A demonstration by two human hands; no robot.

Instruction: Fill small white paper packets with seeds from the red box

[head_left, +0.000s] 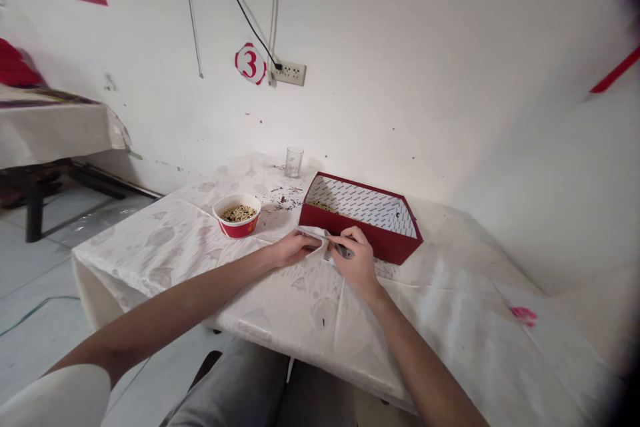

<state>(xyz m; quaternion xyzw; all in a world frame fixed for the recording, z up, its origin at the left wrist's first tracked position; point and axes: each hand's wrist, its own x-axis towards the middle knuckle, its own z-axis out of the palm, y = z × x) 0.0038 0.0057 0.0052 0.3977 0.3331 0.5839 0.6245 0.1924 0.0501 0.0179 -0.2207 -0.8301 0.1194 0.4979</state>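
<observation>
Both of my hands meet over the table, just in front of a dark red open box (360,230) with a patterned white lining. A small white pouch-like piece, cloth or paper (314,232), is between them. My left hand (293,248) is closed on its left side, fingers partly hidden behind it. My right hand (356,257) pinches its right edge; something greyish shows under the fingers, too small to name. Left of the hands stands a red and white bowl (237,227) holding mixed pale and dark beads or grains (239,213). Similar bits lie inside the box's left end.
The table (280,307) has a white patterned plastic cover. Toward the wall stands a clear glass (294,163), with small dark bits (284,199) scattered in front of it. A pink mark or object (524,315) is at the right. Another covered table (55,127) stands far left.
</observation>
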